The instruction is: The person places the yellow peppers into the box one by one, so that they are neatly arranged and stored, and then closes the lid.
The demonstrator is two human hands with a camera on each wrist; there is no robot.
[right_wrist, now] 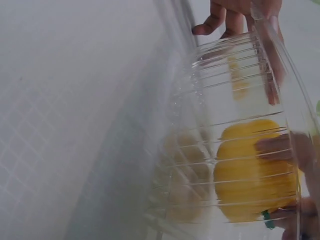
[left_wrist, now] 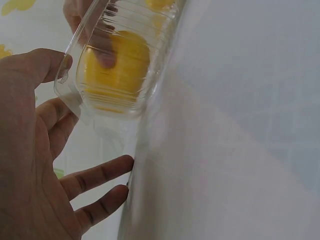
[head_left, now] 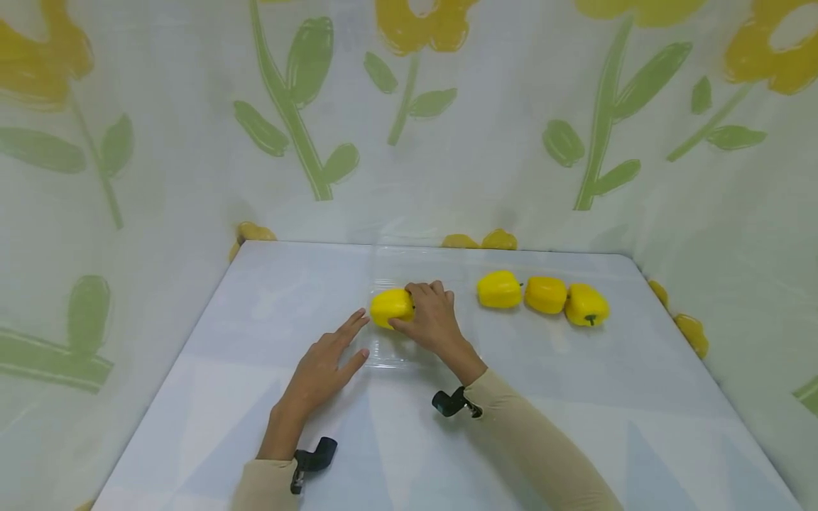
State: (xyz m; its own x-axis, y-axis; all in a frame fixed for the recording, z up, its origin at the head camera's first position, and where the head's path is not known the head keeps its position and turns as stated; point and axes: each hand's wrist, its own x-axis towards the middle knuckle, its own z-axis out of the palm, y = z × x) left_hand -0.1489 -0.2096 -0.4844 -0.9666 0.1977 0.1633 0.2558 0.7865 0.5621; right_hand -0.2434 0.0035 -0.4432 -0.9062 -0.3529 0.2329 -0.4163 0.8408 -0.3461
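Near the middle of the pale worktop [head_left: 268, 397], the right hand [head_left: 433, 319] grips a glossy yellow bell pepper [head_left: 391, 306], fingers curled over it, inside a clear ribbed plastic container [head_left: 386, 353]. Beside it, the left hand [head_left: 322, 369] rests with straight, released fingers touching the container's edge.

1. Peppers [head_left: 392, 306] were bright yellow, with green stems.
2. Container [left_wrist: 117, 60] was clear, ribbed plastic.
3. Worktop [head_left: 287, 284] was pale grey-white.
4. Backdrop [head_left: 192, 142] was white with yellow flowers and green leaves.
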